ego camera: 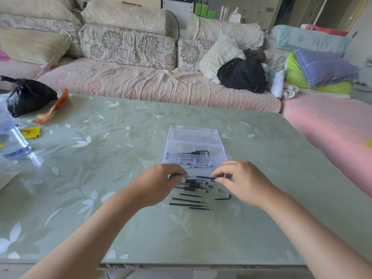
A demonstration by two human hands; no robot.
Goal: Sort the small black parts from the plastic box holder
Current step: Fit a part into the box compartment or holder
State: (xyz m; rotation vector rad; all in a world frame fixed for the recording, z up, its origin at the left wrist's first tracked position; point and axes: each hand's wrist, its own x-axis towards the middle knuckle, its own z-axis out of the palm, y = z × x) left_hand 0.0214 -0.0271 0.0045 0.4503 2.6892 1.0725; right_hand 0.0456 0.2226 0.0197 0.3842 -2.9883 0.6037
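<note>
Two hands meet over the near middle of the table [112, 228], each pinching one end of a thin dark rod [202, 177] that is held level between them. The left hand [159, 185] has its fingers [178, 173] curled together over the rod's left end, and the right hand [244, 182] has its fingertips [219, 179] closed on the bluish right end. Just below the rod, lying on the tabletop, are three stubby black clips [198, 185] stacked close in a column, and nearer the person four thin black sticks [189, 200] lie side by side, roughly parallel, with their tips to the right. To the right of these, apart from them, lie a tiny dark bit [221, 190] and a bent black piece [223, 197]. Just beyond the hands stands the clear plastic box [171, 158], its lid [193, 134] open and tipped away from the person; one more black clip [200, 153] lies inside a far compartment, and another thin stick [198, 167] lies along the near edge, though whether it is in or beside the box I cannot tell. Farther out, on the table's left side, are a clear bottle [12, 141], a yellow card [30, 132], an orange wrapper [54, 107] and a black bag [28, 97]. A sofa [141, 83] with patterned cushions runs along the far side of the table.
</note>
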